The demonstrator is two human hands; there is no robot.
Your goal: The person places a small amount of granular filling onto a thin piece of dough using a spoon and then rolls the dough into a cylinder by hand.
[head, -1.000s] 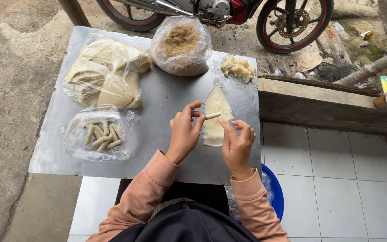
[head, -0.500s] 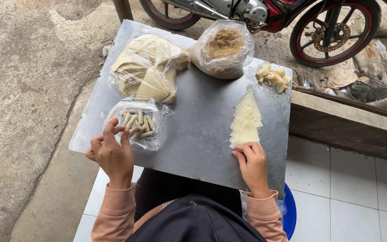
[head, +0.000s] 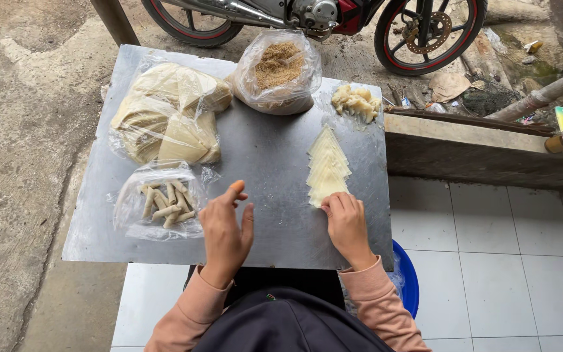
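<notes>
Your right hand [head: 346, 225] sits at the near end of the wrapper stack [head: 327, 166], fingers [head: 341, 205] curled down & pressed together on the bottom edge of the nearest sheet. Looks like they're touching or lifting that corner, but can't tell if a sheet is actually pinched. Your left hand [head: 226, 231] is in the middle of the worktop [head: 268, 150], palm down, fingers loosely spread, holding nothing, thumb side toward the wrappers.

Key relation: the stack lies straight ahead of your right fingers, long axis running away from you toward the far edge, tapering to a point at the far end, wide end at your fingertips. The right hand is clearly the nearer one; the left is well apart from it, w/ bare metal between.

Other stuff: the bag of finished rolls [head: 161, 205] is just left of your left hand, near the front-left corner. The big bag of wrappers [head: 164, 117] is behind it, far left. The bag of brown crumbs [head: 278, 68] sits at the far edge, centre. The pale filling pile [head: 356, 103] is at the far right corner, beyond the tip of the stack. A blue tub [head: 412, 280] pokes out under the worktop by your right elbow. A motorbike [head: 333, 16] is parked beyond the far edge.
</notes>
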